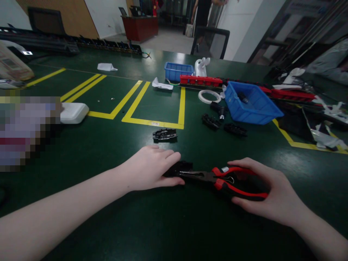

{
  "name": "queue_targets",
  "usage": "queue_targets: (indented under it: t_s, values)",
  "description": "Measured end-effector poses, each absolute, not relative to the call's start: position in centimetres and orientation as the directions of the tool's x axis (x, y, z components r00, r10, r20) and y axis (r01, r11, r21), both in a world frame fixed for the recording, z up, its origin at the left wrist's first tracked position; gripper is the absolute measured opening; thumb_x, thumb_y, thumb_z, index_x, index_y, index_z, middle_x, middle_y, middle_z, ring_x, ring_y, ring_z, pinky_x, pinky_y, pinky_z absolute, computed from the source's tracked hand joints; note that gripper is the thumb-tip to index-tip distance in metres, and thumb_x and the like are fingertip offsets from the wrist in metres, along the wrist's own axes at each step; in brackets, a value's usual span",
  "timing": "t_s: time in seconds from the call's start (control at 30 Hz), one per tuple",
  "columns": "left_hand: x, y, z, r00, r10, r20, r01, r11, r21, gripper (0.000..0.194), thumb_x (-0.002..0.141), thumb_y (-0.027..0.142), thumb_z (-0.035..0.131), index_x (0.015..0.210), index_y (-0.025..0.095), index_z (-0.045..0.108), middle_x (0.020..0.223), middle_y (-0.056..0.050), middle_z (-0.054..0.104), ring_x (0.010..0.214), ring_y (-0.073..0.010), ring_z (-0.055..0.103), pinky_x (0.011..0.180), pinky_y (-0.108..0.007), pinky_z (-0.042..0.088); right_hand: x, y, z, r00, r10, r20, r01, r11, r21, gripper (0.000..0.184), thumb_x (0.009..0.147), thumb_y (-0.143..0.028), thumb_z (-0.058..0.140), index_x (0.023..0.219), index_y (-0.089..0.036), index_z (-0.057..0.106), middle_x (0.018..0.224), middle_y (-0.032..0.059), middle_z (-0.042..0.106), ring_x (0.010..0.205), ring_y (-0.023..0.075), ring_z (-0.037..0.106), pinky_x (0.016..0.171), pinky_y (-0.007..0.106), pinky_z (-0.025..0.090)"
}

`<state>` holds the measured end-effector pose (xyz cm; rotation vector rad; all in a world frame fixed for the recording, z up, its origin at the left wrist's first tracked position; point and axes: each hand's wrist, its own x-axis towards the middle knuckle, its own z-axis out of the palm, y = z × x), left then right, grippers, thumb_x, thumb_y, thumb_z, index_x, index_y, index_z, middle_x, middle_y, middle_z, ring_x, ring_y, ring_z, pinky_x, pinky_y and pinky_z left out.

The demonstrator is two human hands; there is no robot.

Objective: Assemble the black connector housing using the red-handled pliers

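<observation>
My left hand (pixel 154 168) presses down around a black plastic part (pixel 185 166), its fingers curled over the part's left end. From the right, my right hand (pixel 268 188) grips the red-and-black handles of needle-nose pliers (pixel 214 177). The long metal jaws reach to the black part and touch or overlap it; whether they pinch anything there I cannot tell. Just beyond my left hand lies a similar black plastic shell (pixel 164 135), its ribbed inner side showing. Two more black pieces, a near one (pixel 235 129) and a farther one (pixel 211 121), lie to the right.
A blue bin (pixel 251 103) stands at the right, beside a black fitting (pixel 219 110) and a white tape roll (pixel 209 96). Behind are a smaller blue bin (pixel 178 71) and red strips (pixel 201 80). Yellow tape (pixel 152 123) marks the green table. A white case (pixel 74 112) sits left.
</observation>
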<state>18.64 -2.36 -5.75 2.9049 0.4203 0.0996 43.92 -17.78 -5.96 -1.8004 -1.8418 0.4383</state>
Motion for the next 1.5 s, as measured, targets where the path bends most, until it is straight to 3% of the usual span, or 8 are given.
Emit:
queue_targets:
  t_s: [0.43,0.7,1.0,1.23,1.33,1.5]
  values:
    - [18.7,-2.4,-5.7,0.959,0.283,0.023,0.275,-0.945,0.176,0.038,0.085,0.056,0.049,0.091,0.018,0.051,0.079,0.001,0.062,0.062,-0.0138,0.056,0.056,-0.026,0.040,43.8,-17.7,-5.7,-0.021,0.997,0.074,0.836,0.058,-0.546,0.044,0.065,-0.039,0.064,0.104,-0.022,0.052,0.094,0.0050,0.066,0.076,0.0195,0.064,0.062,0.031,0.054]
    - [18.8,-2.5,-5.5,0.962,0.273,0.009,0.269,-0.950,0.161,0.040,0.083,0.057,0.051,0.090,0.018,0.050,0.080,0.001,0.061,0.063,-0.0150,0.057,0.058,-0.028,0.043,44.2,-17.9,-5.9,-0.239,0.936,0.259,0.926,0.300,-0.231,0.050,0.068,-0.043,0.061,0.111,-0.020,0.049,0.090,0.0068,0.066,0.069,0.0187,0.062,0.059,0.032,0.050]
    - [18.9,-2.5,-5.5,0.967,0.254,0.007,0.250,-0.955,0.159,0.034,0.086,0.052,0.049,0.089,0.018,0.051,0.077,0.002,0.060,0.063,-0.0137,0.056,0.057,-0.026,0.042,44.9,-17.7,-5.8,-0.330,0.912,0.244,0.920,0.369,-0.135,0.055,0.069,-0.044,0.060,0.116,-0.018,0.048,0.093,0.0089,0.068,0.074,0.0224,0.064,0.068,0.038,0.050]
    - [18.7,-2.9,-5.6,0.966,0.234,0.107,0.230,-0.972,0.049,0.037,0.085,0.053,0.050,0.092,0.017,0.055,0.083,-0.001,0.059,0.061,-0.0138,0.054,0.054,-0.026,0.039,45.6,-17.8,-5.9,-0.315,0.927,0.201,0.921,0.350,-0.169,0.054,0.069,-0.043,0.060,0.116,-0.019,0.049,0.092,0.0081,0.068,0.073,0.0221,0.064,0.065,0.037,0.050]
    - [18.5,-3.0,-5.5,0.961,0.215,0.175,0.215,-0.976,0.019,0.040,0.084,0.052,0.052,0.099,0.016,0.056,0.096,-0.005,0.059,0.077,-0.0180,0.057,0.064,-0.029,0.043,45.4,-17.7,-5.9,-0.313,0.930,0.194,0.921,0.348,-0.178,0.053,0.069,-0.043,0.060,0.115,-0.019,0.048,0.090,0.0079,0.067,0.071,0.0210,0.063,0.065,0.036,0.050]
    - [18.3,-2.7,-5.5,0.971,0.073,0.230,0.051,-0.994,0.099,0.037,0.088,0.036,0.052,0.118,0.014,0.050,0.115,-0.009,0.056,0.100,-0.0193,0.053,0.082,-0.031,0.045,45.2,-17.7,-5.9,-0.262,0.947,0.185,0.928,0.300,-0.223,0.049,0.070,-0.043,0.058,0.112,-0.019,0.049,0.085,0.0067,0.066,0.066,0.0189,0.061,0.064,0.035,0.048]
